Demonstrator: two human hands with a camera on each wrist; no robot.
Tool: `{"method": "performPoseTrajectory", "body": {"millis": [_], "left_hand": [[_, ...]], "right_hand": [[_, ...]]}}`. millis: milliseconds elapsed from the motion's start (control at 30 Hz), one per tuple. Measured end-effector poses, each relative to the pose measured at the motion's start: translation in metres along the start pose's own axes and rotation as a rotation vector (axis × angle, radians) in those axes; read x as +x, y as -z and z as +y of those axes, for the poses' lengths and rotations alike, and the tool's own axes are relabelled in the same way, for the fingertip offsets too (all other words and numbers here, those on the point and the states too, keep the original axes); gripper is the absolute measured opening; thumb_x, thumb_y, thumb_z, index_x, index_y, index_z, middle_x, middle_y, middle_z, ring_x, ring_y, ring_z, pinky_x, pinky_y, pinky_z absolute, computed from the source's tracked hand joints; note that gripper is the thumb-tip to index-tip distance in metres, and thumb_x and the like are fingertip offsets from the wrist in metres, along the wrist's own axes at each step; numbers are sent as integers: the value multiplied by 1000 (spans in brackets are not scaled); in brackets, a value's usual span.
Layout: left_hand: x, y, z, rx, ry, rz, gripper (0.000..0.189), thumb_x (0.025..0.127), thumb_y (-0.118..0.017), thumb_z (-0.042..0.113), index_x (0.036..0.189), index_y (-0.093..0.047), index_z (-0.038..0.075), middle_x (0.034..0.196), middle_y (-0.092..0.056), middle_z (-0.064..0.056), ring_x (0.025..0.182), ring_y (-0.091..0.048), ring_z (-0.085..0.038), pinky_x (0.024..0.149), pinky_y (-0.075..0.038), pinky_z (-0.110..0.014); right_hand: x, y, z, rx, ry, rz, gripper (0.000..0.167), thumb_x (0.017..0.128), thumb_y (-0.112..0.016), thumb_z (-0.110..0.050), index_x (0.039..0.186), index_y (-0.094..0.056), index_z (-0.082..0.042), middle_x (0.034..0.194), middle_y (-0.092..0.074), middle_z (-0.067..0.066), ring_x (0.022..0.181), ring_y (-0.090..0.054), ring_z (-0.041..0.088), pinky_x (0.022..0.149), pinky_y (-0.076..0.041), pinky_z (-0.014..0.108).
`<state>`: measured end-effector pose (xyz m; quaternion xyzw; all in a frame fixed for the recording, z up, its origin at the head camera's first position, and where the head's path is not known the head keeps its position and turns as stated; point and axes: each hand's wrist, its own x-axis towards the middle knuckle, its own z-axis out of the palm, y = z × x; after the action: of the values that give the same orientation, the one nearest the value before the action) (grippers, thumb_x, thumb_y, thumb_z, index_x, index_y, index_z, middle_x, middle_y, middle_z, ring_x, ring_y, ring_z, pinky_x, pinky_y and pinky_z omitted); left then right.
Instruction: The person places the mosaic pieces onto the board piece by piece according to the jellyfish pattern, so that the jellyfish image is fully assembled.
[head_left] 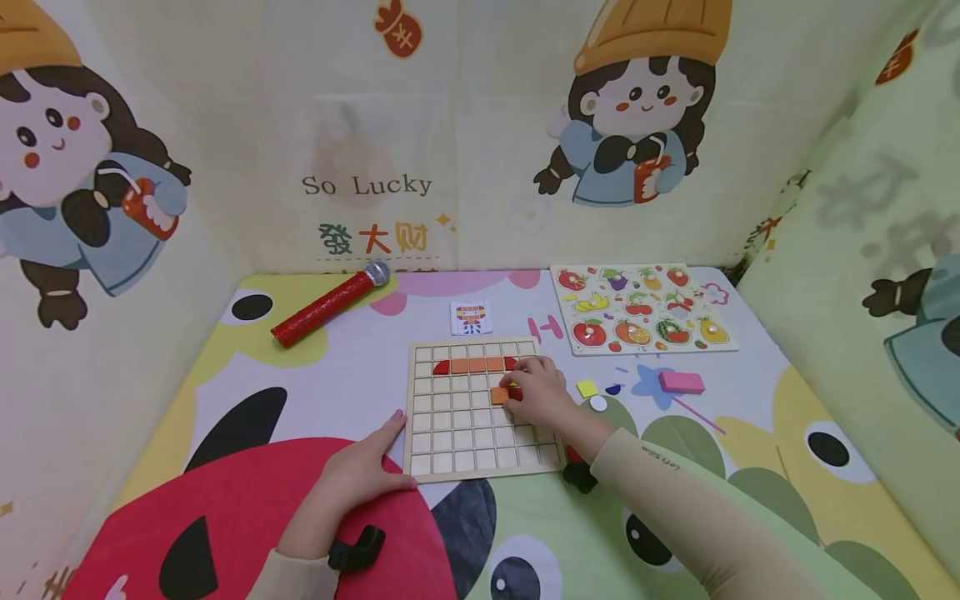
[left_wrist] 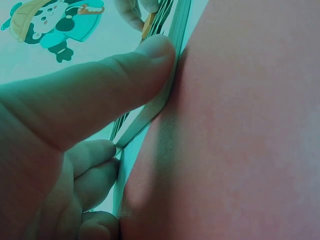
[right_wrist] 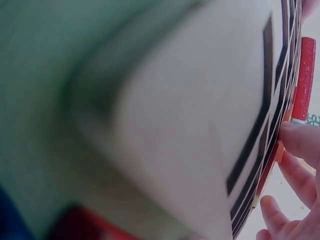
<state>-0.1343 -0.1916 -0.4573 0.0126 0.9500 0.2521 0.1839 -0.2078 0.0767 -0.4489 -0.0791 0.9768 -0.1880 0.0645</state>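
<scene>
A wooden grid board [head_left: 442, 437] lies on the table. Near its top, a row holds orange square tiles [head_left: 477, 365] between red rounded end pieces [head_left: 442, 367]. My right hand [head_left: 542, 393] is over the board's right side and pinches an orange square tile [head_left: 499, 396] between thumb and finger. Beside those fingers a dark red piece [head_left: 515, 392] shows, partly covered. My left hand [head_left: 358, 468] rests at the lower left corner, its thumb [left_wrist: 155, 50] against the board's near edge and its other fingers along the left side.
Behind the board lies a small pattern card [head_left: 471, 317]. A red glittery microphone [head_left: 330, 307] is at the back left, a fruit puzzle board [head_left: 641, 308] at the back right. A yellow tile [head_left: 587, 388], blue piece [head_left: 613, 389], white disc [head_left: 597, 403] and pink block [head_left: 681, 382] lie right.
</scene>
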Motion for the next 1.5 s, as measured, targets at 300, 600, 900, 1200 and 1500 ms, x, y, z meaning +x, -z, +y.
{"method": "performPoseTrajectory", "body": {"millis": [300, 600, 900, 1200, 1500], "left_hand": [[0, -1, -1, -2, -8, 6, 112, 48, -85, 44, 143, -28, 27, 136, -45, -8, 101, -53, -21, 58, -51, -31], [1, -2, 0, -2, -8, 6, 111, 49, -84, 44, 143, -28, 27, 136, -45, -8, 102, -52, -22, 60, -52, -32], [0, -3, -2, -7, -17, -2, 111, 49, -84, 44, 143, -28, 26, 138, -43, -8, 109, -51, -25, 61, -52, -34], [1, -5, -2, -18, -29, 11, 112, 49, -84, 43, 143, -28, 25, 139, -43, -9, 110, -50, -26, 60, -53, -34], [2, -5, -2, -19, -33, 11, 113, 48, -85, 43, 144, -27, 25, 138, -43, -10, 111, -49, -27, 59, -53, -34]], "right_hand": [[1, 0, 5, 9, -5, -11, 25, 76, -72, -30, 101, -66, -29, 135, -39, 9, 129, -21, 31, 103, -26, 52], [-1, 1, 6, 14, 23, -11, 28, 76, -72, -31, 103, -66, -28, 135, -39, 9, 130, -20, 32, 104, -25, 52], [-16, 33, 27, 130, 23, 12, 34, 81, -67, -34, 111, -64, -19, 137, -38, 12, 130, -21, 34, 101, -29, 57], [-59, 73, 92, 153, 40, 81, 31, 84, -64, -21, 110, -62, -6, 132, -41, 23, 123, -29, 43, 97, -28, 61], [-91, 47, 112, 52, 99, -59, 26, 78, -70, -28, 100, -67, -16, 107, -56, 9, 101, -49, 28, 84, -45, 47]]}}
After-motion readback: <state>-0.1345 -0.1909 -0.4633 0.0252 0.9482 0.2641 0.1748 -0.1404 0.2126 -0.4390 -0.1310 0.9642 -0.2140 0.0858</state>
